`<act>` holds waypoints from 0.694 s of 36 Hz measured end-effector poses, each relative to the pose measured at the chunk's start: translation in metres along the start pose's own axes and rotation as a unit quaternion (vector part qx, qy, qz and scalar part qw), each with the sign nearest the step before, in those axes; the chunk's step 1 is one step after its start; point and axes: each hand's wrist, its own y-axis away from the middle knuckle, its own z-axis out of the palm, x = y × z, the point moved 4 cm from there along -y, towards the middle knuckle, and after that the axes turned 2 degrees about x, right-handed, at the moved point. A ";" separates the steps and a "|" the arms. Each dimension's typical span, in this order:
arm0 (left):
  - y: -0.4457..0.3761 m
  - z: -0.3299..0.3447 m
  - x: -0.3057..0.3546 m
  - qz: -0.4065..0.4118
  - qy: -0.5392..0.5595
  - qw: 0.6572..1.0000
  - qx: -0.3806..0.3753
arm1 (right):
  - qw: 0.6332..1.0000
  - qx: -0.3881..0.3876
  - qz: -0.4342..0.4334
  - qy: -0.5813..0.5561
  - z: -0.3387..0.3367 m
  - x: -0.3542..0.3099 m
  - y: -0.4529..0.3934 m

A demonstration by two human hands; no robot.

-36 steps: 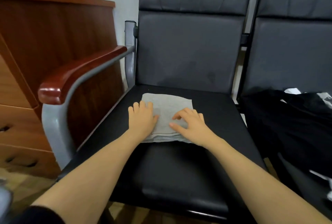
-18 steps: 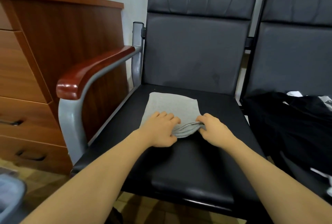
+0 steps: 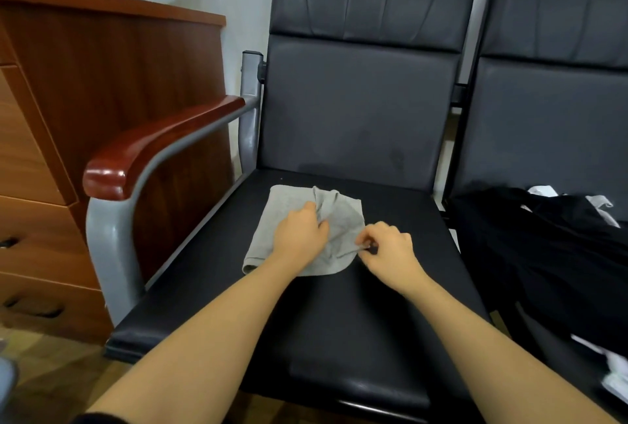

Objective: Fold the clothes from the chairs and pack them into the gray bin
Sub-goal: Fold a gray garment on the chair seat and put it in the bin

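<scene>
Gray cloth [image 3: 306, 223], folded small and bunched along its right half, lies on the black seat of the left chair [image 3: 339, 304] as 2 bare hands work it. The left hand [image 3: 299, 235] rests on the fabric, fingers curled into a raised fold near the middle. The right hand [image 3: 387, 248] pinches the cloth's right edge between thumb and fingertips. Dark clothes [image 3: 543, 243] with white pieces are heaped on the neighbouring chair [image 3: 557, 118]. A wooden cabinet [image 3: 102, 90] stands at left.
</scene>
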 end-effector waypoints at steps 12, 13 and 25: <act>0.004 0.009 -0.002 0.096 -0.129 0.987 -0.003 | 0.982 -0.051 -0.167 0.075 0.021 -0.020 0.005; 0.004 0.010 -0.002 0.102 -0.140 0.985 0.001 | 0.979 -0.048 -0.180 0.080 0.021 -0.023 0.007; 0.007 0.004 0.004 0.112 -0.120 0.986 -0.016 | 0.962 -0.006 -0.220 0.163 0.002 -0.022 0.014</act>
